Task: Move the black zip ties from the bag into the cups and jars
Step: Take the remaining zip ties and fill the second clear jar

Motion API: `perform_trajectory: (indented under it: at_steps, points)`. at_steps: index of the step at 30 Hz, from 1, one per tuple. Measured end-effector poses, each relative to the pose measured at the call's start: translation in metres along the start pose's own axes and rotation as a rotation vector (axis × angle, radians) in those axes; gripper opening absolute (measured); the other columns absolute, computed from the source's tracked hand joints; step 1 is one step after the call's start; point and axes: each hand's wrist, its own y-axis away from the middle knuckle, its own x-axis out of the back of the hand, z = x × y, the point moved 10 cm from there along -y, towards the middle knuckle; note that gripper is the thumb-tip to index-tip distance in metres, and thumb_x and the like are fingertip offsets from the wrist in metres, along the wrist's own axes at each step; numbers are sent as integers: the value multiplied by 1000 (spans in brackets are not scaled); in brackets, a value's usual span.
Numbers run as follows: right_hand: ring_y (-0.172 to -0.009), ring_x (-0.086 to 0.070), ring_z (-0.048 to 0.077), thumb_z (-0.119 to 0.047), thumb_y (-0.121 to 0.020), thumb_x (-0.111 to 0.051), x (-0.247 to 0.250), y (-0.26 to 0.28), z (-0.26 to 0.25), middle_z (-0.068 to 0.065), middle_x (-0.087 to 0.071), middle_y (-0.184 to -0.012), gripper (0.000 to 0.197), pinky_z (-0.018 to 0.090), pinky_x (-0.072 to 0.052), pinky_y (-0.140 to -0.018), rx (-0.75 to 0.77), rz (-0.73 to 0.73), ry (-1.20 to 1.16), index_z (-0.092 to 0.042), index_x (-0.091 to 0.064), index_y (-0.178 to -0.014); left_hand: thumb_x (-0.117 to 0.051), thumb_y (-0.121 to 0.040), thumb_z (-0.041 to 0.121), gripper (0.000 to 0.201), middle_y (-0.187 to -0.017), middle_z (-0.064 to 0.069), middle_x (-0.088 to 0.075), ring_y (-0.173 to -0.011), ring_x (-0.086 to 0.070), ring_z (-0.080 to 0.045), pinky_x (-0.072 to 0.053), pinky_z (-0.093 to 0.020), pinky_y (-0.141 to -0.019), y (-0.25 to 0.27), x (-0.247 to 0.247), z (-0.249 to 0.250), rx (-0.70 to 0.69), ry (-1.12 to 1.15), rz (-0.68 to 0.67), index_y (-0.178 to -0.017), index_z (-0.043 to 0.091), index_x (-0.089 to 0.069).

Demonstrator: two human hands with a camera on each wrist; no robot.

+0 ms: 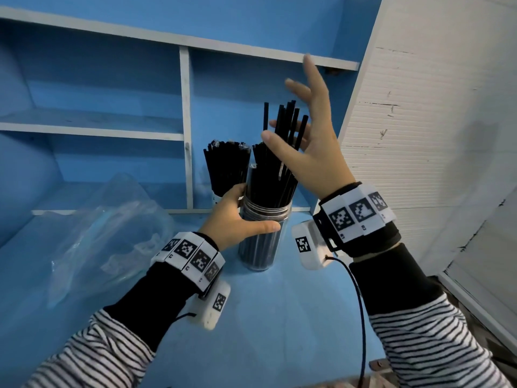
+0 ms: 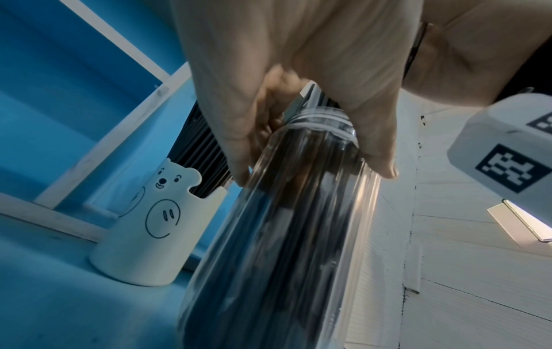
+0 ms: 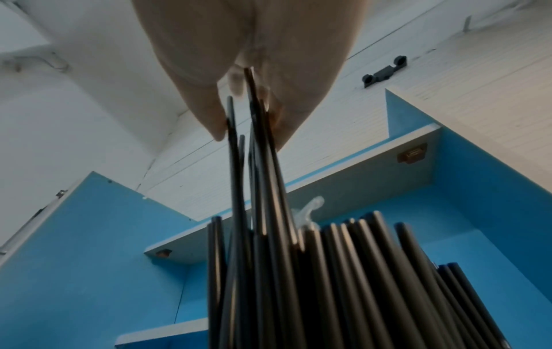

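Observation:
A clear jar [image 1: 263,242] packed with black zip ties [image 1: 279,169] stands on the blue desk [image 1: 279,317]. My left hand [image 1: 235,217] grips the jar just under its threaded neck, thumb in front; the left wrist view shows the left hand [image 2: 298,82] wrapped round the jar [image 2: 298,236]. My right hand [image 1: 313,138] is raised with fingers spread and straight beside the tallest ties, which stand between thumb and fingers. In the right wrist view the zip ties [image 3: 269,236] rise to the right hand [image 3: 254,59]. The clear plastic bag [image 1: 112,233] lies crumpled at the left.
A white bear cup [image 2: 155,231] full of zip ties [image 1: 226,166] stands just behind the jar against the blue shelf unit [image 1: 186,130]. A white wall panel [image 1: 419,135] closes off the right side. A black cable [image 1: 361,317] hangs from my right wrist.

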Motion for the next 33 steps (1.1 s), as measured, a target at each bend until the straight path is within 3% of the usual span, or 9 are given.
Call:
perform_trajectory:
  at_steps: [2,4,7,12,17,22,25,30,33]
  points:
    - [-136,-36,9,-2,-90,-58,-4,-3,-9,5,-38,-147,65,30,-37,-111,84,-12,82,-7,-29,-148,-91,-58,38,88,-123,14,-58,-114,-55,-4,-46,-29,-97,0,-1,0,-3,3,-5,-132,28,-45]
    - [-126,-43,4,1,-91,-54,-7,-2,-11,5,-50,-134,47,13,-32,-106,115,2,178,-5,-48,-137,-91,-58,36,87,-122,15,-59,-112,-55,-2,-46,-30,-97,0,-1,0,-8,10,-1,-132,27,-46]
    - [-109,-47,-10,-1,-91,-56,-11,5,0,-1,-58,-117,32,6,-33,-96,81,14,215,-6,-61,-123,-91,-58,37,85,-119,16,-59,-110,-56,0,-47,-29,-97,-1,0,0,-14,3,6,-130,27,-47]
    - [-96,-53,-3,-10,-90,-62,-16,18,17,-2,-61,-105,21,7,-39,-87,-8,10,250,-7,-61,-110,-91,-56,39,86,-117,15,-61,-110,-57,-1,-47,-28,-96,-2,0,-1,-13,-10,3,-129,27,-47]
    - [-125,-50,13,-10,-94,-55,-25,20,5,2,-54,-134,36,16,-36,-107,77,-37,287,-6,-55,-130,-90,-56,40,86,-117,16,-61,-109,-57,0,-46,-24,-93,-2,0,-1,-16,-9,1,-129,27,-47]
    - [-113,-59,17,-5,-93,-53,-28,30,15,6,-65,-118,24,17,-41,-101,105,-13,355,-4,-68,-112,-91,-57,34,84,-115,15,-61,-106,-58,2,-47,-20,-87,-1,0,-2,-8,18,19,-128,26,-47]
    - [-109,-62,16,-2,-92,-54,-22,35,13,5,-67,-113,22,22,-46,-99,134,16,346,-4,-71,-107,-91,-59,31,84,-116,15,-60,-106,-58,3,-47,-17,-84,0,-1,0,-18,21,12,-129,25,-46]
    - [-113,-57,11,0,-90,-58,-22,32,9,7,-67,-117,25,11,-38,-102,173,-36,309,-2,-68,-113,-90,-58,35,86,-119,17,-59,-109,-56,2,-46,-19,-88,0,-1,-1,-11,6,-3,-130,28,-44]
    - [-110,-56,7,-6,-88,-63,-18,25,14,5,-67,-115,25,13,-41,-100,118,-17,277,-4,-68,-113,-90,-58,36,86,-121,16,-59,-111,-56,0,-46,-20,-90,-1,-3,0,-9,-5,-21,-131,27,-45]
